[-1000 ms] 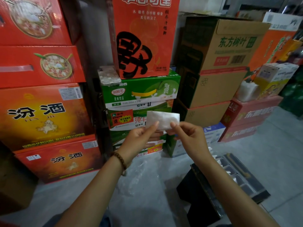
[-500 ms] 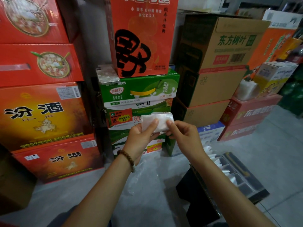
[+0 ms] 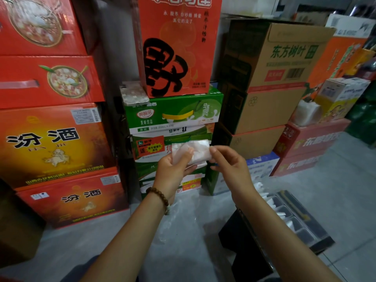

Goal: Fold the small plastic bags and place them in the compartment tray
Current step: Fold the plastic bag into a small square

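Note:
A small translucent plastic bag [image 3: 196,150] is held up in front of me at chest height, partly folded and crumpled. My left hand [image 3: 173,171] grips its left half with the thumb on the front. My right hand [image 3: 227,163] pinches its right edge between thumb and fingertips. The metal compartment tray [image 3: 301,224] lies low on the right on a black stand, with several folded white bags [image 3: 270,200] standing in its near compartments. My right forearm hides part of the tray.
Stacked cartons form a wall ahead: red boxes [image 3: 50,139] at left, green milk-drink boxes [image 3: 175,112] in the middle, brown cartons [image 3: 270,78] at right. A phone [image 3: 134,93] lies on the green box. Clear plastic sheets [image 3: 179,220] lie on the grey floor below my hands.
The flat bag has been folded over and has become narrower and crumpled. Both hands have sunk slightly and moved closer around it.

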### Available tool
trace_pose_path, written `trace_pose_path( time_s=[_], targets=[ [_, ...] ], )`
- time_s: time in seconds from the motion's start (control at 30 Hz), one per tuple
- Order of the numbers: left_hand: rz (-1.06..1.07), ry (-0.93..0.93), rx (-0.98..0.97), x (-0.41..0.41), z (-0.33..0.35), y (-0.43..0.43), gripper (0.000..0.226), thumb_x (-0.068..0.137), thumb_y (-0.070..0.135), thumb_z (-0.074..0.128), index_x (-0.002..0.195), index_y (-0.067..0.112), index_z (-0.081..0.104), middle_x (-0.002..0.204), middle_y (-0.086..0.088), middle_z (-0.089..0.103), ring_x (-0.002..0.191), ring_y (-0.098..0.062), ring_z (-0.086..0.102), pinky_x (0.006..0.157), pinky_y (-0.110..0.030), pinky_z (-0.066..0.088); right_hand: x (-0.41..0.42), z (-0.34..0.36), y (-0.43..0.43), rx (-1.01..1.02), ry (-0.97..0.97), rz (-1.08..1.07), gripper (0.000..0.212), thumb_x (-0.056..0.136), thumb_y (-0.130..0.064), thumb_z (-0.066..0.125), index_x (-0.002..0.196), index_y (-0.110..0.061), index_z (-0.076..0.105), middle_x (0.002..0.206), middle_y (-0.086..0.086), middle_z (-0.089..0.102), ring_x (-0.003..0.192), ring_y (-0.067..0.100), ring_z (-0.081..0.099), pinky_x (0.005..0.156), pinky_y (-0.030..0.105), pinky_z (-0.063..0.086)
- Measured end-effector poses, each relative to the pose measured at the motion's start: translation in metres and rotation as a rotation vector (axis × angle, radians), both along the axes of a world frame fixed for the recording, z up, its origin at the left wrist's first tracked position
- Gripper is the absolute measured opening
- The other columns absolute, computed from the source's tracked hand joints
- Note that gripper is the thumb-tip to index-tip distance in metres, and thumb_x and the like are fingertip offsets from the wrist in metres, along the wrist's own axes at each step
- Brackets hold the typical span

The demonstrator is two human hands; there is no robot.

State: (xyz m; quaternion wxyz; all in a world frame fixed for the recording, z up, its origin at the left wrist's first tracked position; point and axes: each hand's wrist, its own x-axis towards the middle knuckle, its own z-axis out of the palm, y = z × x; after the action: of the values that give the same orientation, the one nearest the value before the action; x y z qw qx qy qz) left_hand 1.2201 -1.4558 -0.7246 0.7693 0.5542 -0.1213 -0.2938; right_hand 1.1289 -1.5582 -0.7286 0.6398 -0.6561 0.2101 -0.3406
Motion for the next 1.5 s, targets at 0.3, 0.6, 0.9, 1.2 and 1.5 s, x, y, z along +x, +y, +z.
trace_pose_path(
  time_s=[0.3, 0.6, 0.9, 1.2, 1.5],
  targets=[
    [-0.105, -0.090, 0.092, -0.021, -0.005, -0.006, 0.013, 0.088, 0.020, 0.064, 0.100, 0.016, 0.064, 0.102, -0.008, 0.070, 0.090, -0.014, 0.068, 0.064, -0.017, 0.054, 0.003, -0.006, 0.010, -0.104, 0.186, -0.036, 0.023, 0.098, -0.047, 0.040, 0.106, -0.028, 0.049, 0.098, -0.011, 0.059, 0.084, -0.001, 0.060, 0.066, 0.008, 0.047],
    [0.023, -0.062, 0.079, -0.021, -0.002, -0.008, 0.023, 0.088, 0.020, 0.066, 0.106, 0.007, 0.061, 0.097, -0.009, 0.067, 0.081, -0.012, 0.067, 0.060, -0.021, 0.057, 0.007, -0.008, 0.012, -0.225, 0.016, -0.113, 0.022, 0.098, -0.022, 0.054, 0.076, -0.023, 0.055, 0.067, -0.017, 0.064, 0.066, -0.002, 0.062, 0.057, 0.013, 0.045],
    [0.138, -0.112, 0.001, -0.018, 0.001, -0.005, 0.019, 0.094, 0.023, 0.056, 0.098, 0.008, 0.067, 0.093, -0.009, 0.071, 0.077, -0.011, 0.068, 0.056, -0.015, 0.051, 0.007, -0.004, 0.021, -0.168, -0.113, -0.107, 0.024, 0.096, -0.010, 0.056, 0.073, -0.014, 0.053, 0.061, -0.013, 0.063, 0.061, 0.000, 0.060, 0.055, 0.014, 0.046],
    [0.392, -0.273, 0.005, -0.016, 0.001, -0.006, 0.018, 0.089, 0.026, 0.064, 0.072, 0.020, 0.066, 0.061, 0.008, 0.069, 0.061, -0.003, 0.066, 0.053, -0.017, 0.051, 0.010, -0.002, 0.028, -0.005, -0.137, -0.104, 0.022, 0.096, -0.014, 0.056, 0.074, -0.010, 0.054, 0.060, -0.009, 0.064, 0.060, 0.001, 0.061, 0.053, 0.016, 0.047],
    [0.164, -0.195, 0.149, 0.011, 0.009, 0.008, 0.026, 0.091, 0.041, 0.054, 0.093, 0.017, 0.065, 0.077, 0.005, 0.067, 0.063, -0.005, 0.061, 0.053, -0.015, 0.049, -0.002, 0.013, 0.010, 0.108, -0.042, -0.014, 0.028, 0.098, -0.013, 0.054, 0.070, -0.010, 0.049, 0.053, -0.004, 0.051, 0.039, -0.001, 0.044, 0.037, 0.012, 0.032]
  ],
)
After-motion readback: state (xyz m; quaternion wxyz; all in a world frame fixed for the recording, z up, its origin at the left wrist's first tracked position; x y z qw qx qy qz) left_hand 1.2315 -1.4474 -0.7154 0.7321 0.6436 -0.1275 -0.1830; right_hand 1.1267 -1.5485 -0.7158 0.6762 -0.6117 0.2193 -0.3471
